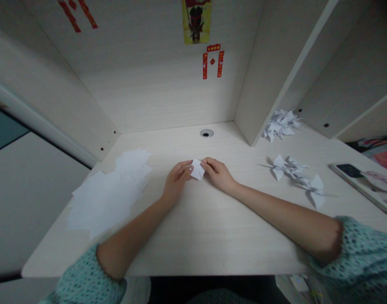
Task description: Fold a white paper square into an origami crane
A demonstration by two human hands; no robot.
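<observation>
A small folded square of white paper (198, 170) is held just above the middle of the desk, turned so that one corner points toward me. Creases run across its face. My left hand (178, 179) pinches its left side, thumb on top. On the opposite edge, my right hand (219, 173) grips it between thumb and fingers. The undersides of the fingers are partly hidden by the paper. Loose white paper sheets (106, 200) lie spread in an overlapping pile to the left. Several folded paper cranes (296, 173) rest on the desk at the right.
A heap of more folded paper cranes (282, 123) sits behind the upright panel (275, 76). The phone (364, 183) lies at the far right. A round cable hole (207, 133) is set near the back wall, which carries red stickers (212, 61). The desk's front edge is close to me.
</observation>
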